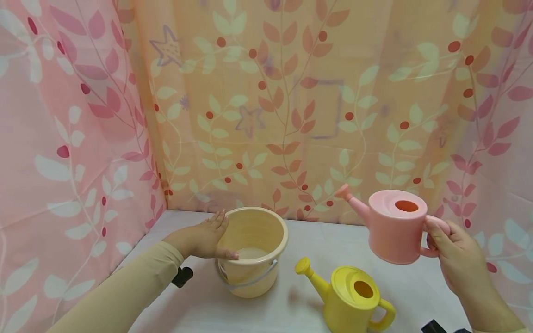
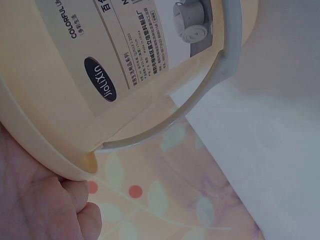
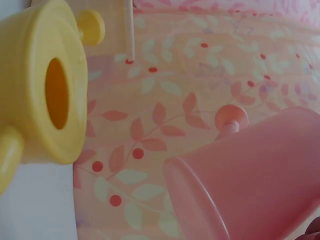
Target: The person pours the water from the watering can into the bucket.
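A cream bucket stands upright on the table, its grey handle hanging down at the front. My left hand rests on the bucket's left rim, fingers spread towards the back and thumb over the near edge. In the left wrist view, a printed label shows on the bucket wall. My right hand grips the handle of a pink watering can, raised above the table with its spout pointing left. Between bucket and right hand stands a yellow watering can, its spout also towards the left.
The white tabletop ends against a back curtain with a leaf pattern. Pink patterned cloth closes off the left side, and more hangs at the right. Black wrist devices show beside the arms.
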`<state>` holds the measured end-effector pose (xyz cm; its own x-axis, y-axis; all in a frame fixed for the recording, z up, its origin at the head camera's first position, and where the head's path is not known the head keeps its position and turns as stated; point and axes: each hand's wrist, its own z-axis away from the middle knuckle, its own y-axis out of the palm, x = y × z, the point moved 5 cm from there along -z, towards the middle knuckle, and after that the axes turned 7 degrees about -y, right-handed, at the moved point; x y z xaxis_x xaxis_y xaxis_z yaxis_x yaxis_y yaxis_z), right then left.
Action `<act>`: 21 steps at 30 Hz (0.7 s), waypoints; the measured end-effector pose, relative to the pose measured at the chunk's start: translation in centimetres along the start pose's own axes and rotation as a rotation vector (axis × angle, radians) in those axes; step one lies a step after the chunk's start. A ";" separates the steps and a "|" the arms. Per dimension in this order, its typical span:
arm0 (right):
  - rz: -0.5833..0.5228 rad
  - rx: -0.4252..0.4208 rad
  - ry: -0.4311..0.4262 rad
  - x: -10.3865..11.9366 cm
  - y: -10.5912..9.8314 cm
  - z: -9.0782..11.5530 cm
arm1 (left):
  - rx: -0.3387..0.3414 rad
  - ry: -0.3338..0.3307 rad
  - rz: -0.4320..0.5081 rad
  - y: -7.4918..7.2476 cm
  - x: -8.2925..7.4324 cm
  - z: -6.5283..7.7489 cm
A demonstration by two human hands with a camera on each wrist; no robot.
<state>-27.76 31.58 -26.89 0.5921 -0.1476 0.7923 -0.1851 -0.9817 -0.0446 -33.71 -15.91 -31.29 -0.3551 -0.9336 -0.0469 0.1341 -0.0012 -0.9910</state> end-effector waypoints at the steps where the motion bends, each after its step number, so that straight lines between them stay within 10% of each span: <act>1: -0.001 0.009 -0.006 0.2 0.3 -0.2 | -0.001 0.001 0.001 0.0 0.0 0.0; 21: 0.300 0.159 -0.087 2.5 6.4 -2.8 | -0.014 0.006 -0.005 0.2 0.2 -0.2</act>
<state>-29.68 25.30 -23.50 0.5960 -0.4353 0.6748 -0.2409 -0.8985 -0.3669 -33.96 -15.98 -31.51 -0.3614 -0.9314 -0.0431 0.1196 -0.0005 -0.9928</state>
